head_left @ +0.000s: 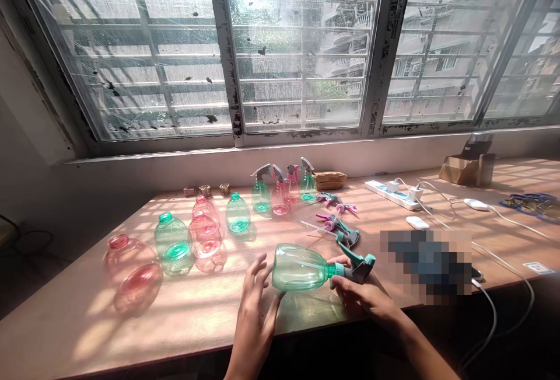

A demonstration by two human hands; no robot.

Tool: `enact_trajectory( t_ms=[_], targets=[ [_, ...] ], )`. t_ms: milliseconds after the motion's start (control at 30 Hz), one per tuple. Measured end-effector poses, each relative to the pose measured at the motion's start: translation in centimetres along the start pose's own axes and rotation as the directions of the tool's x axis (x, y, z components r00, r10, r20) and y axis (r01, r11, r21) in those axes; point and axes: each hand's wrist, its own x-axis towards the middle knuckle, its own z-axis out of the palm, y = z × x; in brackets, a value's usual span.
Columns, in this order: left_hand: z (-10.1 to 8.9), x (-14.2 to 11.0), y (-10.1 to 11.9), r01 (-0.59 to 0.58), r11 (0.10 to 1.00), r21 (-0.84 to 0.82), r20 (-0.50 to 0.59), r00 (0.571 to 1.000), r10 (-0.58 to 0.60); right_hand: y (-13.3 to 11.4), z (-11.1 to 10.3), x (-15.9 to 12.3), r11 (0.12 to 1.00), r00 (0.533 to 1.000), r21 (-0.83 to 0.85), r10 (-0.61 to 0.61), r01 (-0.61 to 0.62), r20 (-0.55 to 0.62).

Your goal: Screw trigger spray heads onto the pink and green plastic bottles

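A clear green spray bottle [301, 268] lies on its side in the air above the table's front edge, its base to the left. My right hand [363, 292] is closed around the collar at its neck, just below the grey and green trigger head [361, 264]. At the base, my left hand [256, 304] is open, fingers apart, with the thumb at the lower corner; whether it bears any weight I cannot tell. Behind the bottle lie loose trigger heads, one grey and green [347, 234] and several pink and green [336, 200].
Open-necked bottles, pink [205, 237] and green [172, 246], stand on the left of the table. Several bottles with trigger heads [280, 196] stand near the window wall. To the right are a power strip [391, 194], white cables, a blurred dark object [431, 263] and a cardboard box [466, 167].
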Motion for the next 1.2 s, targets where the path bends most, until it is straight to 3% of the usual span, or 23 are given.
enact_trajectory(
  t_ms=[333,567,733,900,1067,1200],
  targets=[
    [-0.3,0.3,0.7,0.063,0.998,-0.028,0.015,0.998,-0.062,-1.6,0.3,-0.4,0.992,0.998,-0.122,0.007,0.001,0.067],
    [-0.1,0.0,-0.1,-0.013,0.999,0.037,0.042,0.999,0.012,-0.4,0.2,-0.1,0.999,0.999,0.03,0.024,-0.025,0.023],
    [-0.3,0.1,0.9,0.028,1.0,0.013,0.05,0.998,-0.029,-1.2,0.1,-0.4,0.995,0.998,-0.1,0.021,-0.015,0.055],
    [-0.3,0.2,1.1,0.082,0.997,0.001,0.038,0.996,-0.082,-1.5,0.2,-0.4,0.992,0.997,-0.124,0.024,-0.015,0.074],
    [-0.2,0.2,0.3,0.017,1.0,0.013,0.049,0.999,-0.017,-0.6,0.2,-0.4,0.999,0.999,-0.031,0.031,-0.03,0.038],
    [-0.2,0.1,0.5,0.006,1.0,0.024,0.041,0.999,-0.007,-0.8,0.2,-0.4,0.997,0.999,-0.075,0.029,-0.026,0.044]
  ],
)
